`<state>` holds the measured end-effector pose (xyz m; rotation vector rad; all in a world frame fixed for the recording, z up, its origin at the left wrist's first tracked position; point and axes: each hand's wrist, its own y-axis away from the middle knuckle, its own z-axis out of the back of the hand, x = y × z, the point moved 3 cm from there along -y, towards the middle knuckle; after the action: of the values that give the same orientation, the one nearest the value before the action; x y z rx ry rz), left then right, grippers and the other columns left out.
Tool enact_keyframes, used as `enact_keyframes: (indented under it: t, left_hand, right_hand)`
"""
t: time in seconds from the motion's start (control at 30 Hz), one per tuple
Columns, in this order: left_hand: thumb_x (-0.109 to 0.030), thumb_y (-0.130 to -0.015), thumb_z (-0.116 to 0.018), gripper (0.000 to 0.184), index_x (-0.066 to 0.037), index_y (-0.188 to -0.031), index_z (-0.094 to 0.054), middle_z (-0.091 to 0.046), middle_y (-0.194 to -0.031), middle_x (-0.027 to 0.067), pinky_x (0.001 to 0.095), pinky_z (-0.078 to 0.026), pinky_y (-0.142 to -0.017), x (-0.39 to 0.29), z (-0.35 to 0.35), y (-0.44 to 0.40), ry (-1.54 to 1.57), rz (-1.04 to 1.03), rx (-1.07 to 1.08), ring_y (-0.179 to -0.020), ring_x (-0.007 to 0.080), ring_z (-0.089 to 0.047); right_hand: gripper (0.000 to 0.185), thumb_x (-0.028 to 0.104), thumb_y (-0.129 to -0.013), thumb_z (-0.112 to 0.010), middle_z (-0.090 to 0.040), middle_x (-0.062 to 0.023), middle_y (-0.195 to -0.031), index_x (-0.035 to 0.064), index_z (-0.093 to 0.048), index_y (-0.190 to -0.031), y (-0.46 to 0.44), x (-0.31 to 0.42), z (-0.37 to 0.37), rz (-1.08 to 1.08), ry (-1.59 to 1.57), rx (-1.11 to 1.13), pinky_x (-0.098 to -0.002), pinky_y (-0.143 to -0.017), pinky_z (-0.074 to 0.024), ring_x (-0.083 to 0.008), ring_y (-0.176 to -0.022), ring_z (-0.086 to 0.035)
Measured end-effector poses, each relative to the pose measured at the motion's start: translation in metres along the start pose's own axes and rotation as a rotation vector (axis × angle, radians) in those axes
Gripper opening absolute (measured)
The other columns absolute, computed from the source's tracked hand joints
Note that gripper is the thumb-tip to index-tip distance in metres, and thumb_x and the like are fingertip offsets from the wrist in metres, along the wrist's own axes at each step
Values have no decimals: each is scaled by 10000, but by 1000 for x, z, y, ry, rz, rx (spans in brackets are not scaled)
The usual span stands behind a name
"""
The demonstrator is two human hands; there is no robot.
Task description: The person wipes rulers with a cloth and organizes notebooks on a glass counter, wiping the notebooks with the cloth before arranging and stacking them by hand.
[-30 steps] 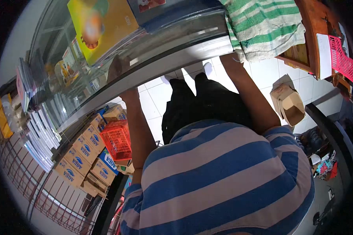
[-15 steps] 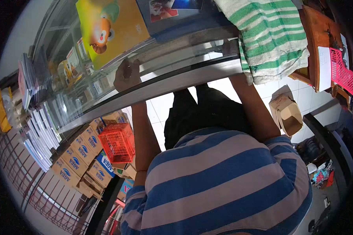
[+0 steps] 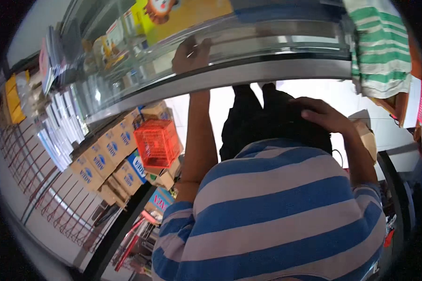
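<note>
My left hand (image 3: 191, 55) is inside the glass display case (image 3: 276, 72), seen through its pane just behind the front frame. Its fingers are curled together, and a small bright spot shows between them; what they hold, if anything, I cannot make out. My right hand (image 3: 322, 114) lies on the dark trousers (image 3: 272, 119) at my thigh, fingers stretched out and holding nothing. On top of the case, above my left hand, is a yellow book (image 3: 192, 18) with a cartoon lion.
A green-and-white striped cloth (image 3: 382, 47) hangs over the case's right end. To the left are stacked cardboard boxes (image 3: 98, 161), a red plastic basket (image 3: 157, 143) and piled books (image 3: 61, 126). An open carton (image 3: 365, 138) stands on the floor at right.
My right hand has come away from under the striped cloth at the case's edge and down onto my thigh. My left hand stays curled behind the glass. The view has shifted.
</note>
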<state>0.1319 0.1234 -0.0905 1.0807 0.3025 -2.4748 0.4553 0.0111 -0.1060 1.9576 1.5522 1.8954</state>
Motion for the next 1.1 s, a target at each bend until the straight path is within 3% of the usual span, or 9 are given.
enact_keyframes:
  t: [0.17,0.3,0.47,0.67,0.83,0.97,1.1]
  left_hand:
    - [-295,-660,-812,462,7,-992,-702,-698,-819,113,300,-528,-662,-7,-2,3,38,-55,-10,-671,200,-629]
    - [-268,-674,-798,437,19,-989,-700,-696,-797,115,293,-523,-645,-1,1,1,90,-37,35,-661,191,-620]
    - [-264,-671,-801,435,24,-981,-700,-693,-776,115,284,-520,-628,4,-1,0,66,-119,25,-648,176,-608]
    - [-279,-668,-812,437,21,-967,-702,-691,-769,111,277,-516,-610,5,-2,-1,117,-145,60,-633,162,-594]
    - [-264,-659,-817,420,13,-954,-705,-686,-751,104,276,-513,-619,12,-3,-4,163,-176,36,-620,166,-592]
    - [-237,-648,-819,394,6,-937,-706,-682,-745,92,269,-508,-630,6,-1,-4,-63,-196,34,-621,167,-593]
    - [-227,-646,-816,390,4,-939,-704,-684,-770,98,277,-510,-638,-1,1,0,-8,-101,7,-644,170,-600]
  right_hand:
    - [533,361,-835,-678,-579,-176,-1160,79,-511,-1255,7,8,2,-23,110,37,-455,-915,-422,-326,-1080,-548]
    - [642,281,-695,-673,-562,-152,-1138,55,-475,-1263,18,23,-5,68,223,-15,-408,-865,-387,-291,-978,-520]
    - [685,304,-649,-685,-550,-155,-1122,59,-471,-1252,21,14,-6,89,213,-68,-391,-854,-379,-284,-972,-504]
    - [691,300,-647,-691,-549,-155,-1130,58,-468,-1255,23,14,-7,4,238,-57,-393,-856,-378,-281,-968,-506]
    - [699,302,-645,-687,-549,-154,-1139,61,-464,-1262,19,10,-9,79,226,-59,-398,-861,-378,-275,-969,-505]
    - [648,247,-689,-667,-549,-152,-1148,64,-457,-1274,17,8,-8,30,158,-29,-395,-876,-373,-271,-980,-505]
    - [609,182,-734,-635,-538,-158,-1194,67,-445,-1301,16,10,-9,-41,42,17,-397,-913,-363,-279,-1028,-495]
